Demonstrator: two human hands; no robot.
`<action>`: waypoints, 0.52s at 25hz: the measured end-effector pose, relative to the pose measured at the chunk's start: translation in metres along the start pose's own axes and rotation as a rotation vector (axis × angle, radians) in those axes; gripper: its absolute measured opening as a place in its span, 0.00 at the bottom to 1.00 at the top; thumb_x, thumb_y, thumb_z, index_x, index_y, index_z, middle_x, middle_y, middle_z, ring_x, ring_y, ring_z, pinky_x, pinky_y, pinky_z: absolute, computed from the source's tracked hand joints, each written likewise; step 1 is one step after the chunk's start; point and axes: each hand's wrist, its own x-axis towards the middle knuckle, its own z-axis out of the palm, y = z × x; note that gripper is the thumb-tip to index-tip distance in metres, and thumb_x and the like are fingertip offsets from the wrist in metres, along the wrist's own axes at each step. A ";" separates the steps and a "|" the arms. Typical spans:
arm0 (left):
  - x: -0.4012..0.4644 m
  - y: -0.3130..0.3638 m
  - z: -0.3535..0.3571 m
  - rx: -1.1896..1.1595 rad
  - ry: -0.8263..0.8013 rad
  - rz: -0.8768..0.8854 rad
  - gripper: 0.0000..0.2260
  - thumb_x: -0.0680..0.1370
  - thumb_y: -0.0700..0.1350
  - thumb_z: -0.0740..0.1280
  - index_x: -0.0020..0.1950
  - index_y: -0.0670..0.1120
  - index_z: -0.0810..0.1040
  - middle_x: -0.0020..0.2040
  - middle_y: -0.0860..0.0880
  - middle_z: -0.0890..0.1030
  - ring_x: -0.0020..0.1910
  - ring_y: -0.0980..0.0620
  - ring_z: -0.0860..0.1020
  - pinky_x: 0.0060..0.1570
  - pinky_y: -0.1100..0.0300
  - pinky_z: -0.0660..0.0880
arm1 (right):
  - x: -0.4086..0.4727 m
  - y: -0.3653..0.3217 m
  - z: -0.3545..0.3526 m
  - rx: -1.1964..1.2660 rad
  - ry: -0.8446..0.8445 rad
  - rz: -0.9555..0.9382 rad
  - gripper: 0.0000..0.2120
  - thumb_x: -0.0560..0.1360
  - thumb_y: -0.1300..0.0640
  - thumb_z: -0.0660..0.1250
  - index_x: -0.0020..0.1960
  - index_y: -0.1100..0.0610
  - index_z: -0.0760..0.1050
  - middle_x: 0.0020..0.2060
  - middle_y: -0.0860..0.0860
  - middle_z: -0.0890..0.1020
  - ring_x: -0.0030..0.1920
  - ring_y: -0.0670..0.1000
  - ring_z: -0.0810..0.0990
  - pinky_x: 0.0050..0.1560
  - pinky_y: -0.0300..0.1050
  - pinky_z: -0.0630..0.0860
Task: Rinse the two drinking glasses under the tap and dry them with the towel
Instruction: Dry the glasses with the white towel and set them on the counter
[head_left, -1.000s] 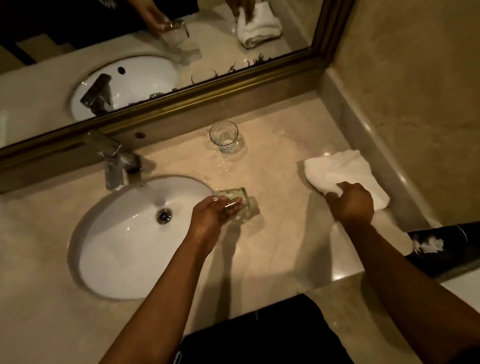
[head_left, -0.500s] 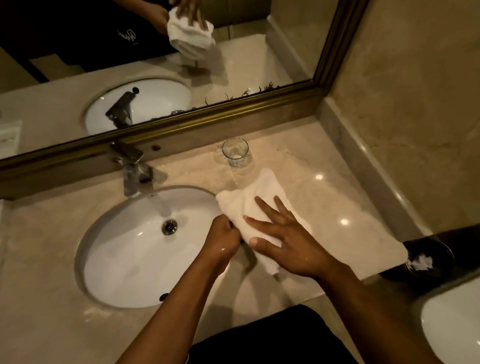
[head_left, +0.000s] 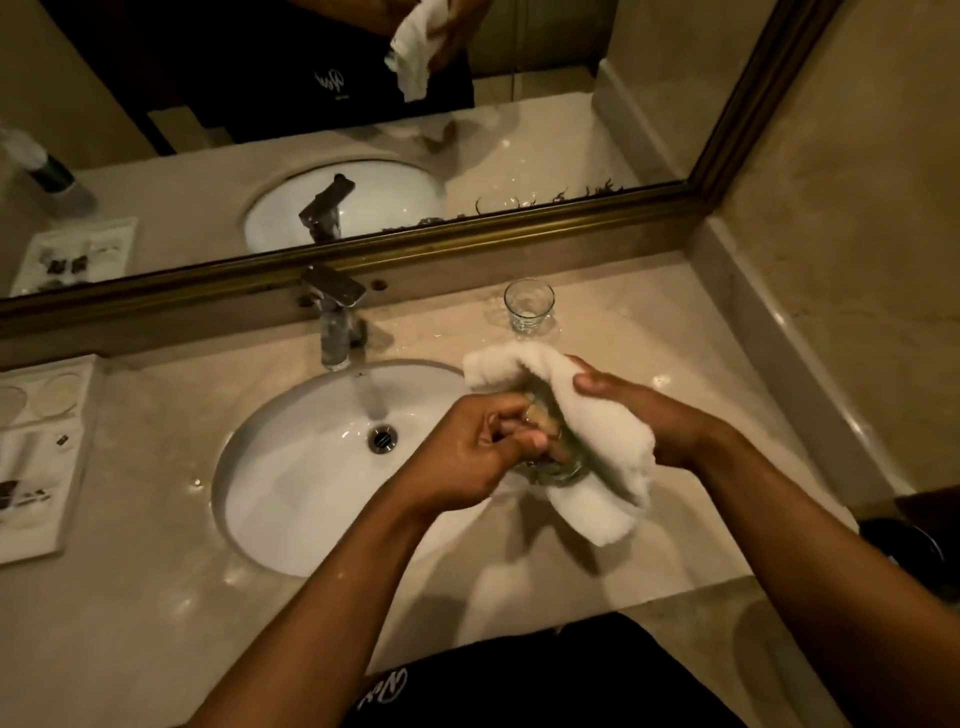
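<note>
My left hand (head_left: 470, 449) grips a clear drinking glass (head_left: 558, 470) above the counter, just right of the sink (head_left: 291, 499). A white towel (head_left: 597, 441) is draped over the glass and mostly hides it. My right hand (head_left: 649, 415) holds the towel around the glass from the right side. The second glass (head_left: 529, 304) stands upright and alone on the counter near the mirror frame. The chrome tap (head_left: 335, 322) stands behind the basin; whether water runs from it I cannot tell.
A white amenity tray (head_left: 36, 457) lies at the counter's left edge. A gold-framed mirror (head_left: 467, 239) runs along the back and a marble wall (head_left: 831, 260) closes the right side. A dark bin (head_left: 904, 545) sits below the counter at right.
My right hand picked the towel up from the right of the counter, brought it over and wrapped it around the glass in my left hand. The view has shifted left.
</note>
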 end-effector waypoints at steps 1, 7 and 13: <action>-0.001 0.007 -0.007 -0.025 -0.022 0.035 0.05 0.80 0.30 0.66 0.52 0.29 0.79 0.48 0.38 0.87 0.49 0.44 0.86 0.54 0.53 0.81 | 0.000 -0.007 -0.003 0.137 -0.025 0.035 0.29 0.60 0.42 0.80 0.58 0.52 0.81 0.55 0.55 0.84 0.53 0.54 0.83 0.57 0.46 0.79; -0.003 0.028 -0.017 -0.036 -0.087 0.116 0.07 0.80 0.32 0.67 0.55 0.31 0.79 0.51 0.36 0.86 0.55 0.39 0.85 0.61 0.44 0.79 | 0.022 0.015 -0.014 0.418 0.201 0.064 0.31 0.74 0.47 0.68 0.73 0.60 0.70 0.57 0.56 0.79 0.56 0.56 0.77 0.61 0.49 0.75; 0.006 0.039 -0.041 0.337 -0.136 -0.074 0.06 0.76 0.42 0.75 0.51 0.42 0.85 0.46 0.49 0.87 0.48 0.53 0.85 0.53 0.57 0.81 | 0.024 0.026 0.009 0.551 0.059 0.018 0.31 0.65 0.43 0.73 0.61 0.61 0.81 0.52 0.62 0.82 0.50 0.59 0.81 0.60 0.52 0.71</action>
